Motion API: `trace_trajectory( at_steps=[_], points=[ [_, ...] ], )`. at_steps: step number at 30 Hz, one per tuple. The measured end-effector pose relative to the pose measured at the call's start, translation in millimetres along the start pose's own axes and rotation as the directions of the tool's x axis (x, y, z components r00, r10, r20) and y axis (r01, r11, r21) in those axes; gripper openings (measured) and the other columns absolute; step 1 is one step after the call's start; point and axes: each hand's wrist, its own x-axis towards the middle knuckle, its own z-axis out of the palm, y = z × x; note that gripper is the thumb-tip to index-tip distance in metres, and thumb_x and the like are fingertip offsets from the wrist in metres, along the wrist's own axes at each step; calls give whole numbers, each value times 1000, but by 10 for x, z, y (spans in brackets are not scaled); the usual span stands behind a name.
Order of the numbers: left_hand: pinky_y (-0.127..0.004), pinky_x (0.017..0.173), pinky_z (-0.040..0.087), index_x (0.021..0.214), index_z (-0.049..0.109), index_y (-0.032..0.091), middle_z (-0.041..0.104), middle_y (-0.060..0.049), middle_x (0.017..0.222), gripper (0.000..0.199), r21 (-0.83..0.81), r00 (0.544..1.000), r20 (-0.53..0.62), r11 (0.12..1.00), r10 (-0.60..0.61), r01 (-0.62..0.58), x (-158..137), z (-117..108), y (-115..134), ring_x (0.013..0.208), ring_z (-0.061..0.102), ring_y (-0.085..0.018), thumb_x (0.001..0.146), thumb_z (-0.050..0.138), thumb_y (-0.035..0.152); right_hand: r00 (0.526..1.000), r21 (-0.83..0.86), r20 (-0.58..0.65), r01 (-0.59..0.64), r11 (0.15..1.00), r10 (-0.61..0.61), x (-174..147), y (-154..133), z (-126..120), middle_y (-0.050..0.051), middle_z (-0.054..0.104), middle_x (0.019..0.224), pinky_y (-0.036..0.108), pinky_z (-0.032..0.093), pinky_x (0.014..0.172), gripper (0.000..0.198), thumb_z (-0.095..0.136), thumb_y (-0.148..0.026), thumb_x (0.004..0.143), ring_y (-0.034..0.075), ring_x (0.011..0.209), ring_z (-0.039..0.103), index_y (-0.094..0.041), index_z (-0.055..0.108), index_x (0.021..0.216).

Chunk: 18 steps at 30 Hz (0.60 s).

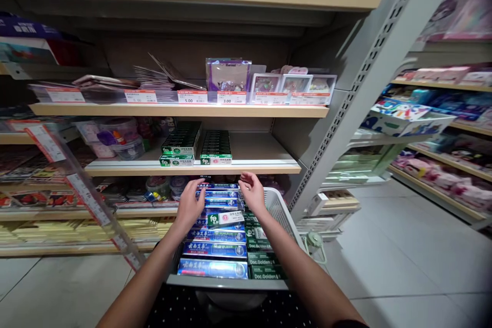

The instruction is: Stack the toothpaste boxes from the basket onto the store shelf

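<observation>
My left hand [191, 202] is at the left ends of the far blue toothpaste boxes [221, 195], thumb apart from the fingers. Opposite it, my right hand [252, 195] is at their right ends, its fingers loosely curved and apart. Whether the fingertips touch the boxes is hard to tell. Both hands are over a grey basket [230, 283] filled with several blue boxes on the left and dark green Doc.Golden boxes [261, 259] on the right. A green and white box [226, 218] lies tilted across the blue ones.
Ahead, a low shelf [265, 164] bears two stacks of green boxes [216, 146] and plastic tubs [119, 138]. The shelf above [184, 109] holds flat packets and small cases. A slotted grey upright [334, 118] stands right, a price-label strip [82, 192] slants left.
</observation>
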Motion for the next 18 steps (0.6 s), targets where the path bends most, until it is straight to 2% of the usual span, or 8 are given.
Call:
trace_trajectory(
  at_steps=[2, 4, 6, 8, 10, 14, 18],
  points=[
    [-34, 83, 52, 110, 63, 21, 66, -8, 106, 26, -30, 994, 67, 995, -89, 91, -228, -38, -27, 97, 64, -23, 91, 47, 32, 998, -72, 21, -59, 996, 61, -221, 30, -158, 10, 65, 102, 36, 56, 81, 34, 63, -33, 79, 23, 99, 64, -18, 59, 109],
    [-32, 74, 53, 105, 64, 20, 68, -7, 96, 26, -55, 967, 143, 973, -213, 222, -451, -38, -85, 83, 66, -21, 89, 50, 35, 992, -132, 36, -114, 985, 119, -434, 80, -289, 9, 66, 98, 34, 55, 76, 33, 63, -34, 79, 22, 92, 63, -18, 60, 107],
    [-31, 70, 53, 104, 63, 19, 69, -5, 88, 28, -71, 925, 189, 935, -330, 348, -638, -8, -148, 75, 65, -19, 87, 52, 38, 984, -160, 48, -162, 974, 172, -610, 144, -373, 8, 66, 95, 34, 54, 75, 33, 64, -36, 78, 21, 87, 63, -18, 61, 105],
    [-32, 71, 53, 105, 63, 18, 70, -5, 85, 31, -68, 893, 211, 905, -398, 419, -769, 32, -192, 74, 66, -19, 86, 53, 41, 976, -164, 57, -197, 967, 208, -734, 204, -406, 7, 66, 92, 34, 53, 76, 33, 63, -38, 77, 20, 83, 62, -17, 62, 102],
    [-33, 75, 53, 106, 63, 18, 70, -6, 89, 33, -31, 888, 221, 907, -403, 420, -838, 61, -207, 77, 66, -20, 85, 54, 42, 970, -178, 73, -216, 960, 232, -809, 241, -401, 7, 66, 88, 34, 52, 75, 32, 62, -39, 77, 19, 79, 61, -16, 62, 99],
    [-35, 79, 52, 108, 64, 18, 69, -8, 99, 36, 67, 904, 242, 935, -353, 347, -864, 62, -161, 79, 66, -21, 85, 55, 44, 949, -259, 135, -245, 934, 286, -890, 217, -357, 5, 65, 80, 31, 51, 67, 30, 61, -40, 77, 18, 69, 59, -16, 63, 95],
    [-36, 82, 52, 118, 63, 19, 69, -9, 104, 43, 89, 893, 319, 948, -318, 305, -878, 61, -118, 87, 66, -23, 86, 54, 47, 926, -336, 161, -273, 901, 341, -930, 166, -343, 8, 68, 91, 32, 51, 69, 37, 62, -40, 76, 18, 71, 61, -14, 65, 103]
  ],
)
